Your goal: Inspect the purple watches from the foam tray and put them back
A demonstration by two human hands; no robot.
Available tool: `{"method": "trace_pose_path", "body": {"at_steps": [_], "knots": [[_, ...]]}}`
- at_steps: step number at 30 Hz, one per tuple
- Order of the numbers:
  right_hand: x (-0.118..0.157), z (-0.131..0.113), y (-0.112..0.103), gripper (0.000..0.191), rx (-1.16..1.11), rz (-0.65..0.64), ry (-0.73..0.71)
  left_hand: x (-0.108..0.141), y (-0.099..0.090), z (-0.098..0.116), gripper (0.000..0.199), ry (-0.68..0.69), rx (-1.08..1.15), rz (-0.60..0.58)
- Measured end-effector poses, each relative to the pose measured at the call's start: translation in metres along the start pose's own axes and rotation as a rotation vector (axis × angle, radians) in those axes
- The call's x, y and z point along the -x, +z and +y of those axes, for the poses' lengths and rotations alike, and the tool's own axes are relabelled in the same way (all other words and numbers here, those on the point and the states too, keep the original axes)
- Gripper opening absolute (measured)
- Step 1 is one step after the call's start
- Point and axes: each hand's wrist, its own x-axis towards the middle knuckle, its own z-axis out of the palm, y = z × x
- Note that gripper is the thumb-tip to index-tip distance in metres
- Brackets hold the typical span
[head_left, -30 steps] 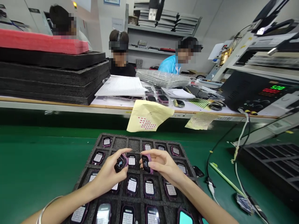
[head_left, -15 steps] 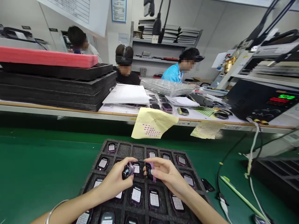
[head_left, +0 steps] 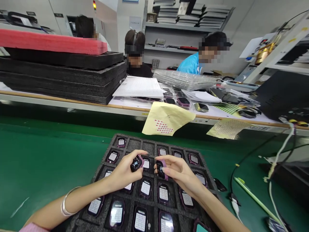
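My left hand (head_left: pixel 129 169) is closed around a purple-edged smartwatch body (head_left: pixel 136 163), its dark face lit with a pale display. In my right hand (head_left: pixel 177 167), pinched between thumb and fingers, is a second smartwatch body (head_left: pixel 160 169) with a purple rim and a lit dark screen. Both are held above a black foam tray (head_left: pixel 154 206) divided into compartments. Several similar watch bodies lie face up in it, such as one (head_left: pixel 145 187) between and below my hands. Most of their screens show white labels or tables. Two compartments (head_left: pixel 147 148) in the tray's far row hold no watch.
The green table (head_left: pixel 48 154) carries the tray. Behind it, a raised shelf holds stacked black foam trays (head_left: pixel 91 83), papers (head_left: pixel 140 87) and clear plastic trays (head_left: pixel 183 80). A green stick (head_left: pixel 256 196) and cables (head_left: pixel 234 183) lie at the right. Co-workers sit beyond the shelf.
The view has shifted, so the scene sits higher and more of the tray's near rows shows. Both hands keep their watch bodies over the tray, in nearly the same pose.
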Motion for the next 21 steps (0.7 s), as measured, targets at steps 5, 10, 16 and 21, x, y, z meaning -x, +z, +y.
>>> {"method": "trace_pose_path", "body": {"at_steps": [5,10,16,21], "knots": [[0.0005,-0.0023,-0.0027,0.034,0.005,-0.013,-0.002,0.0015,-0.0017,0.0026,0.043,0.008,0.006,0.028],[0.0047,-0.0067,0.0018,0.034,-0.001,-0.014,0.009,0.0012,-0.0026,0.0032,0.035,0.002,0.020,0.011],[0.0013,-0.0027,0.0039,0.043,-0.131,-0.005,0.092,-0.0028,0.0013,-0.0029,0.048,-0.233,0.317,-0.140],[-0.0007,0.0028,0.0003,0.047,-0.295,-0.027,0.187,-0.0061,0.0037,0.0008,0.048,-0.432,0.717,-0.125]]}}
